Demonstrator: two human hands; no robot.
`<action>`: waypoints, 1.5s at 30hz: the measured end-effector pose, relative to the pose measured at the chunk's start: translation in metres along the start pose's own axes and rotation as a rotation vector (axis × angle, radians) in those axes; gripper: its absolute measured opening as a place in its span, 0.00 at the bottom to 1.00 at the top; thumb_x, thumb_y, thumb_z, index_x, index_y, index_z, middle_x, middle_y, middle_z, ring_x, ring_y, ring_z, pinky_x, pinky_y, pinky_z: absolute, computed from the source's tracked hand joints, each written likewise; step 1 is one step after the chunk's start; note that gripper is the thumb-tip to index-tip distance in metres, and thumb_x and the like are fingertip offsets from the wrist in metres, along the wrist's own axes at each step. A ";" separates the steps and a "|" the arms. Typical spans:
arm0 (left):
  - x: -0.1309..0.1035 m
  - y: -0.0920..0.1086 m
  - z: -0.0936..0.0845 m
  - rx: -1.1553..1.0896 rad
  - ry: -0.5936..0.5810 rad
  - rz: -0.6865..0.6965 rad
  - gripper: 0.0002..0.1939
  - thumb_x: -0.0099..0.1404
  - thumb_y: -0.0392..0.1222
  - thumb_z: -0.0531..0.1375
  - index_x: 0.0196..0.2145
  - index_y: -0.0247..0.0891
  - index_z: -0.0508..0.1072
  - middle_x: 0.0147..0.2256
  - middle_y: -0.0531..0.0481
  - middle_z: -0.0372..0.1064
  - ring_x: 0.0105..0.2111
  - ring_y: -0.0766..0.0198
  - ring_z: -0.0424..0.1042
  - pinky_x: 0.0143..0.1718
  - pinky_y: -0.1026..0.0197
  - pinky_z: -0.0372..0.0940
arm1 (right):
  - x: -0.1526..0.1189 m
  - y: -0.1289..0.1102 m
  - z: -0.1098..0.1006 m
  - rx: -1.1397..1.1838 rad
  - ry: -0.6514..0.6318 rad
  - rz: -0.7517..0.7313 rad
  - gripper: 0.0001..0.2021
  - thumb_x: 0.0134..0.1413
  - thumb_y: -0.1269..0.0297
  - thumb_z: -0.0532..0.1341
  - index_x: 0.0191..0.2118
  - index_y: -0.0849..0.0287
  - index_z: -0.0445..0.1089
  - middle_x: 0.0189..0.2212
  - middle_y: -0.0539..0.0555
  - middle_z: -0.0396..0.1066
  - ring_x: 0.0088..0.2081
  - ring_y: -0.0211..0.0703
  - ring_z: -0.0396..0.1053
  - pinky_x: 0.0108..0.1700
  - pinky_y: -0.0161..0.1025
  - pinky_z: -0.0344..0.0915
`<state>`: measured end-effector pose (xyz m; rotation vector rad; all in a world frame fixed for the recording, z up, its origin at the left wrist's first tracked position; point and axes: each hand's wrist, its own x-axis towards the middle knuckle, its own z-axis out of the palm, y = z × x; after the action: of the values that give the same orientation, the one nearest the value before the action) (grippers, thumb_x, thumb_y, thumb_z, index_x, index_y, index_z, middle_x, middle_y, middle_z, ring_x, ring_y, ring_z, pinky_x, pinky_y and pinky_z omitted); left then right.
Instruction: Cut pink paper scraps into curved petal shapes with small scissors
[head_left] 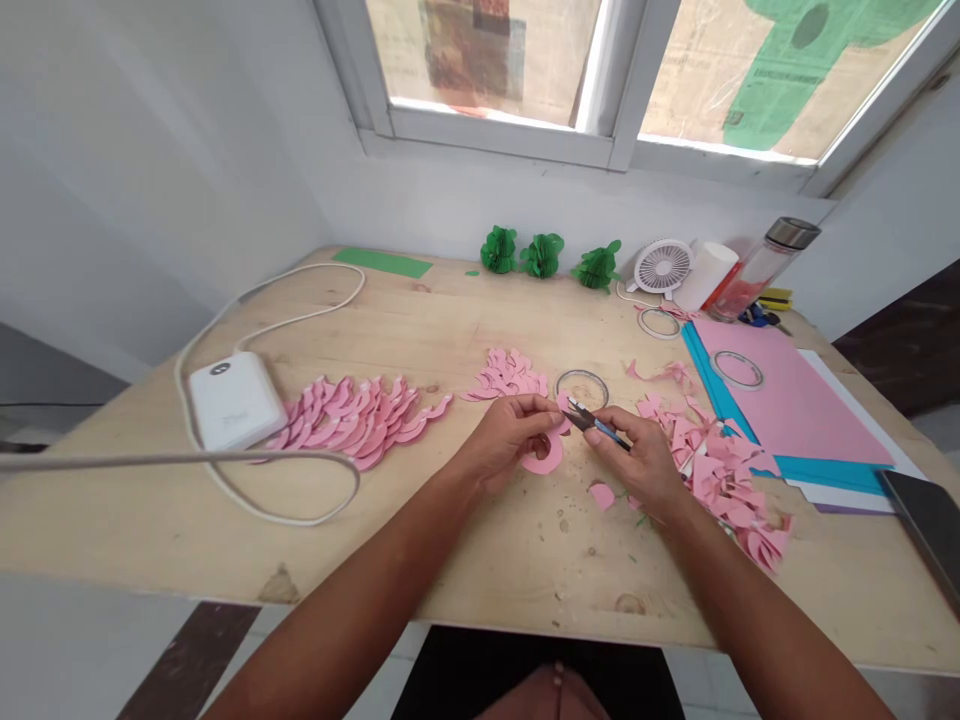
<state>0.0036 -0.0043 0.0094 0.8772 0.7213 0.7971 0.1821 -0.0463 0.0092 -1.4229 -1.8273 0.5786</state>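
Observation:
My left hand (512, 440) pinches a curved pink paper piece (546, 458) over the middle of the table. My right hand (639, 455) is closed around small snips (596, 424) with dark blades and a blue handle. The blade tips point left and meet the upper part of the pink paper, close to my left fingertips. Whether the blades are apart I cannot tell. Just behind lies a roll of thin tape (583, 374). A small pile of pink cut pieces (510, 374) lies beyond my left hand, and a pink scrap (601, 496) rests below the right.
Layered pink strips (360, 415) lie left beside a white power bank (234, 400) with a looping cable. Pink offcuts (731, 485) and stacked coloured paper (795, 400) are at right, near a phone (926, 525). Green paper shapes (541, 256), a fan (663, 266) and a bottle (765, 265) stand behind.

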 end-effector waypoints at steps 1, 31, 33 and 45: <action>0.000 0.000 0.000 0.012 0.001 0.006 0.11 0.49 0.41 0.66 0.24 0.32 0.70 0.23 0.52 0.68 0.17 0.76 0.59 0.19 0.69 0.53 | 0.000 0.000 0.000 -0.008 -0.001 -0.001 0.14 0.53 0.54 0.56 0.34 0.60 0.72 0.23 0.49 0.67 0.26 0.38 0.63 0.28 0.33 0.57; 0.001 0.002 -0.002 0.163 0.052 0.051 0.12 0.48 0.37 0.64 0.33 0.33 0.71 0.23 0.52 0.67 0.15 0.77 0.56 0.15 0.70 0.46 | 0.001 0.001 -0.001 -0.078 0.007 -0.033 0.14 0.54 0.54 0.55 0.33 0.59 0.71 0.23 0.50 0.68 0.26 0.39 0.64 0.29 0.33 0.58; 0.001 0.002 -0.002 0.156 0.053 0.054 0.12 0.48 0.38 0.64 0.32 0.33 0.71 0.22 0.52 0.67 0.15 0.77 0.55 0.15 0.70 0.45 | 0.001 0.002 0.000 -0.076 0.008 -0.035 0.14 0.54 0.54 0.55 0.33 0.59 0.71 0.23 0.50 0.68 0.26 0.39 0.64 0.28 0.33 0.58; 0.001 0.002 -0.002 0.157 0.068 0.066 0.11 0.48 0.38 0.64 0.32 0.33 0.71 0.23 0.51 0.68 0.17 0.74 0.59 0.16 0.70 0.47 | 0.001 0.003 0.001 -0.061 -0.012 -0.019 0.13 0.54 0.55 0.56 0.34 0.59 0.70 0.23 0.49 0.67 0.26 0.38 0.64 0.29 0.33 0.57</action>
<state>0.0018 -0.0014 0.0100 1.0238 0.8262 0.8404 0.1834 -0.0447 0.0068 -1.4433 -1.8807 0.5269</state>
